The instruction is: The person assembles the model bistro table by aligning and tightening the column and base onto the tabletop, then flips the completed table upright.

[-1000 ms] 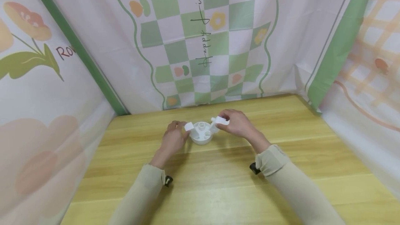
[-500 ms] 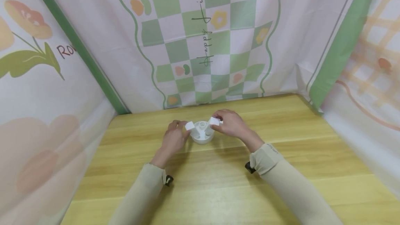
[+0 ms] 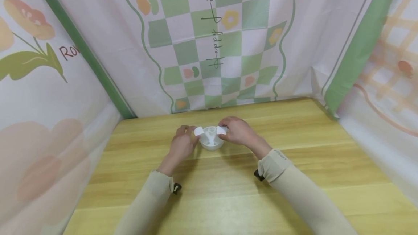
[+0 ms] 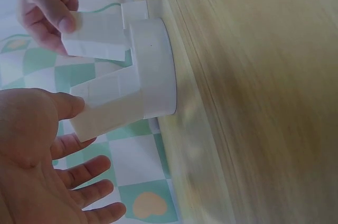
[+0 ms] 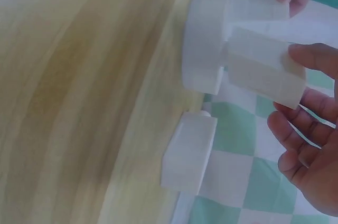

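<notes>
A round white base (image 3: 211, 146) with raised sockets stands on the table. At its left side my left hand (image 3: 181, 145) pinches a white tapered block (image 4: 108, 102) by its top between thumb and index finger; the lower end stands against the base. The other left fingers are spread. My right hand (image 3: 240, 132) pinches a similar white block (image 5: 266, 68) between thumb and fingers at the right of the base. In the right wrist view its narrow end meets the base; whether it sits in the socket I cannot tell. Both blocks lean outward.
Another white block (image 5: 188, 152) with a small peg lies on the wooden table (image 3: 212, 191) beside the base, hidden by my right hand in the head view. A printed checkered curtain (image 3: 215, 46) hangs behind the table's far edge, with cloth at both sides.
My right hand has moved left and turned the white block, bringing it from beside the base to its right side. My left hand has kept its hold in place.
</notes>
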Demonstrator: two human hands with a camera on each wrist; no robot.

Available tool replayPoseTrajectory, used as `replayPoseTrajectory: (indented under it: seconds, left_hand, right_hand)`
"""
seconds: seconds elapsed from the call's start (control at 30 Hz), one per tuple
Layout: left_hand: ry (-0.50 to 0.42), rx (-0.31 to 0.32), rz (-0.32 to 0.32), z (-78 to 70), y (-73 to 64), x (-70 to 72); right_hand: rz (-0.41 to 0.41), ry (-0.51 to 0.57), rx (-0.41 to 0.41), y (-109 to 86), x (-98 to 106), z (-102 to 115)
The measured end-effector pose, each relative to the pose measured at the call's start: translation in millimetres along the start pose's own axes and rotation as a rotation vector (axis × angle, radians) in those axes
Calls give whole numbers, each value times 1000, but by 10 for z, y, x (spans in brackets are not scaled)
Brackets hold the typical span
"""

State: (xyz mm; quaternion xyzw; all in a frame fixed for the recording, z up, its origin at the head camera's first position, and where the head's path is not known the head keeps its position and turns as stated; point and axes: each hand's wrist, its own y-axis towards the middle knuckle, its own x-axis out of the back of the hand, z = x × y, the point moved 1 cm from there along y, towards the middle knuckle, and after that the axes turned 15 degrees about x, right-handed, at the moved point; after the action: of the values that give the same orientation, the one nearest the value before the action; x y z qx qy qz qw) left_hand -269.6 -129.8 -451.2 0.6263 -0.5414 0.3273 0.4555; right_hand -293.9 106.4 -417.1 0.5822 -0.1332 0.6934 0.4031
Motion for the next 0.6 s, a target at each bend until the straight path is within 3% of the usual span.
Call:
replayPoseTrajectory:
  seconds: [0.37,0.6]
  left_hand:
    - [0,-21,-22,1,-2,8]
    - [8,-7,-7,8,0,-12]
  right_hand:
    - [43,-88,84,9,8,-12]
    - [34,-90,48,57,-35,-11]
